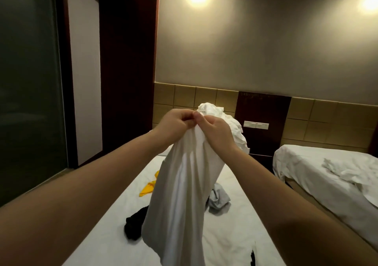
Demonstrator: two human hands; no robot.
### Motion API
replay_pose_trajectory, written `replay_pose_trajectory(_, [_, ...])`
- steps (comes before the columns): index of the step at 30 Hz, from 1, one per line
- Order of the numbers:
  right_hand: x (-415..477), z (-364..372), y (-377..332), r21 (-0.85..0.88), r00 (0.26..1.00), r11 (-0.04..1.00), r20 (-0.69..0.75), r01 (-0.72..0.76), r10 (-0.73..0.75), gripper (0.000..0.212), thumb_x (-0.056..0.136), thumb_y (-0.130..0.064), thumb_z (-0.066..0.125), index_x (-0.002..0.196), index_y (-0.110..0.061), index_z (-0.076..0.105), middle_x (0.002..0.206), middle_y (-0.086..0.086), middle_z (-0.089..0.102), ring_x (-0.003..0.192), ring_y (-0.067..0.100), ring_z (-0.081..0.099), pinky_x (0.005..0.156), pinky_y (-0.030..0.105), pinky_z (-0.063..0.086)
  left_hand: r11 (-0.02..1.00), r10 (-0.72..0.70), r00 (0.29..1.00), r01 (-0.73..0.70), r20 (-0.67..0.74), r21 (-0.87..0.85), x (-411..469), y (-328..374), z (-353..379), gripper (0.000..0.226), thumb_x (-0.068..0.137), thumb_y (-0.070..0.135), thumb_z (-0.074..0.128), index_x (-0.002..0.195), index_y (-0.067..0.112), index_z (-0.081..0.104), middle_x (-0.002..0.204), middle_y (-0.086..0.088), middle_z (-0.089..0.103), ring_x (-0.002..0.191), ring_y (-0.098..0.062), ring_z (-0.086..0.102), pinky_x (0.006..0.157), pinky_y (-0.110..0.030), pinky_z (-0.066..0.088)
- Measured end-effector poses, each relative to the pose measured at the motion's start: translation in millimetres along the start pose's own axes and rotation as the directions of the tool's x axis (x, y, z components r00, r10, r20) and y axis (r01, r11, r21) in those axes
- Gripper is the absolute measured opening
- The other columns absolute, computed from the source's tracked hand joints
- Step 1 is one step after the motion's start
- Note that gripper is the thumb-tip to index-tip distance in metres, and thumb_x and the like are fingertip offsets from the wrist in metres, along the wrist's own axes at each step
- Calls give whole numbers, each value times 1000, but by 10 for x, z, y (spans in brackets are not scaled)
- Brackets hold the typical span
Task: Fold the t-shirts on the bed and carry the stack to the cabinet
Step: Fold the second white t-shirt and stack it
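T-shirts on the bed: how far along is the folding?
Done: no folded stack in view. In hand: left hand and right hand pinch the white t-shirt up over the bed. Left: yellow garment, black garment and grey garment lie crumpled; carrying not begun.

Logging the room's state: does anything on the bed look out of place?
Nothing looks damaged or spilled. A yellow garment, a black garment and a grey garment lie crumpled, unfolded, on the bed; the left hand and right hand hold a white t-shirt bunched.
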State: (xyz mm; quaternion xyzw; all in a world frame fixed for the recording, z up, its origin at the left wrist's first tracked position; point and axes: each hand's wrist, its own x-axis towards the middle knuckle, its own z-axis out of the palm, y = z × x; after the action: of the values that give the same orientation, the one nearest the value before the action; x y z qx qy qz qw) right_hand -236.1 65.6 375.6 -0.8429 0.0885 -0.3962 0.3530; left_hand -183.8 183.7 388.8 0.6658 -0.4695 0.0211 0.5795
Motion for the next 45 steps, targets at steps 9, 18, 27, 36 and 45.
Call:
replay_pose_trajectory(9, [189, -269, -108, -148, 974, 977, 187, 154, -125, 23, 91, -37, 56, 87, -15, 61, 81, -2, 58, 78, 10, 53, 68, 25, 39, 986, 28, 999, -24, -22, 165, 75, -1, -70, 9, 91, 14, 56, 98, 19, 59, 83, 4, 59, 86, -17, 59, 81, -31, 51])
replay_pose_trajectory(18, [592, -803, -560, -453, 943, 838, 269, 304, -196, 26, 90, -38, 56, 94, -13, 62, 86, 2, 52, 83, 15, 46, 64, 27, 32, 996, -61, 989, 68, 133, -53, 116, 118, -143, 16, 90, 26, 57, 84, 14, 66, 77, 3, 63, 67, -3, 61, 65, -17, 49])
replay_pose_trajectory(27, [653, -1031, -536, -554, 951, 774, 216, 307, -222, 37, 90, -39, 55, 101, -5, 63, 95, 6, 54, 90, 18, 48, 78, 30, 37, 985, -172, 962, 166, 213, 49, 48, -31, -6, 5, 83, 28, 67, 82, 24, 64, 94, 3, 59, 89, -11, 57, 70, -18, 47])
replay_pose_trajectory(36, [661, -1108, -484, -562, 960, 778, 149, 280, -237, 37, 89, -41, 56, 100, -6, 64, 96, 4, 53, 91, 17, 48, 82, 31, 39, 975, 47, 992, -21, -115, 221, 51, -142, 128, 16, 92, 16, 54, 99, 18, 69, 93, 9, 57, 85, -8, 54, 84, -26, 46])
replay_pose_trajectory(45, [622, -1089, -407, -551, 965, 794, 176, 259, -193, 33, 89, -43, 56, 90, -11, 62, 93, 5, 55, 88, 15, 49, 76, 27, 35, 891, 286, 938, -185, -195, 414, -54, -145, 147, 26, 87, 0, 53, 76, 22, 61, 88, 6, 54, 79, -5, 48, 73, -12, 42])
